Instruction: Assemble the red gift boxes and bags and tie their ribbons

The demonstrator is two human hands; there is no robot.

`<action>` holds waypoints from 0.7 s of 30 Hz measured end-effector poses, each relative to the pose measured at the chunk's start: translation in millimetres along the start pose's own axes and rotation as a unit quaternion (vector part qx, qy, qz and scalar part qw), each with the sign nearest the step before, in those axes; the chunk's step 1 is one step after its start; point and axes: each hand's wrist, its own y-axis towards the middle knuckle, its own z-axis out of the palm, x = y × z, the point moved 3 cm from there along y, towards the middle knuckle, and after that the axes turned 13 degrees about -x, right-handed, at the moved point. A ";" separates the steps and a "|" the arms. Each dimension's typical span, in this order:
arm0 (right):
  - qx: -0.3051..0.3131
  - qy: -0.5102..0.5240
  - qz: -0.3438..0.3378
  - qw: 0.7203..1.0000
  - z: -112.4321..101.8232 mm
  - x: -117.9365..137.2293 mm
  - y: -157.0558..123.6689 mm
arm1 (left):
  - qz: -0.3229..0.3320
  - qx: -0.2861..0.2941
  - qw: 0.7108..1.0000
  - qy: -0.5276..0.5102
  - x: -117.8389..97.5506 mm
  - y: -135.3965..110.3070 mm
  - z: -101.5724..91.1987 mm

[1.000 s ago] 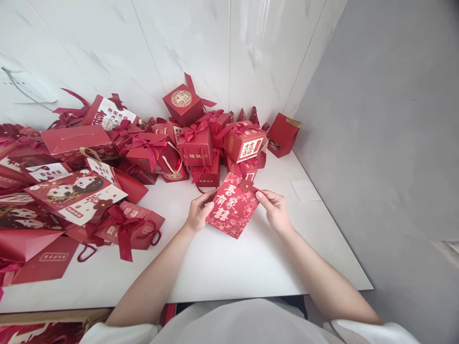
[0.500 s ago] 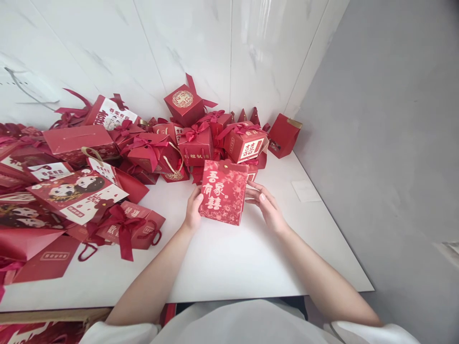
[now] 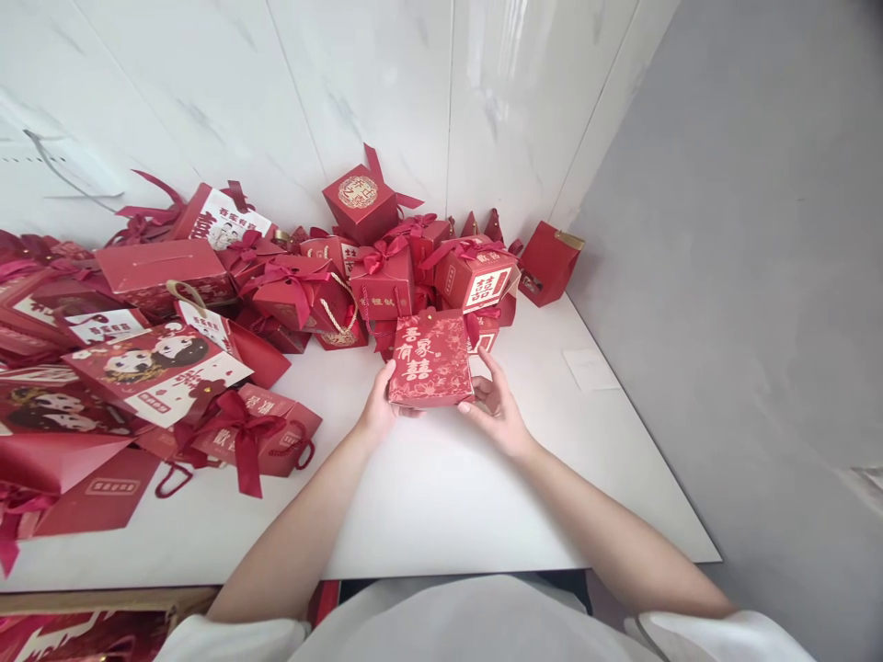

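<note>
A red paper gift bag with gold characters and a flower pattern (image 3: 429, 360) stands at the middle of the white table (image 3: 441, 496), its printed face toward me. My left hand (image 3: 377, 411) grips its left edge, thumb on the front near the bottom corner. My right hand (image 3: 495, 409) holds its right edge and lower corner, fingers curled around it. The bag is squared up and tilts slightly back.
A heap of red gift boxes and bags with ribbon bows (image 3: 386, 267) crowds the back against the marble wall. Larger flat red bags with cartoon prints (image 3: 148, 363) cover the left side. A single red bag (image 3: 548, 262) leans at the corner. The grey wall (image 3: 745, 276) closes the right.
The bag lay tilted and flat-looking between my hands a second ago. It has been turned upright and moved away from me toward the pile, with both hands shifting down to its lower corners.
</note>
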 end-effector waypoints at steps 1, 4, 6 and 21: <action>-0.007 -0.022 -0.023 0.999 -0.8 3.5 -1.4 | -0.025 0.020 0.999 0.022 -0.2 -1.1 0.1; 0.006 -0.072 -0.071 0.995 -2.8 12.2 -4.8 | -0.082 0.105 0.988 0.075 -2.5 -5.1 -1.8; 0.029 -0.095 -0.097 0.990 -3.3 15.1 -6.2 | -0.110 0.171 0.974 0.101 -4.7 -8.6 -5.1; -0.024 -0.128 -0.287 0.949 -8.7 19.9 -13.3 | -0.043 0.328 0.941 0.067 0.6 -22.6 -4.1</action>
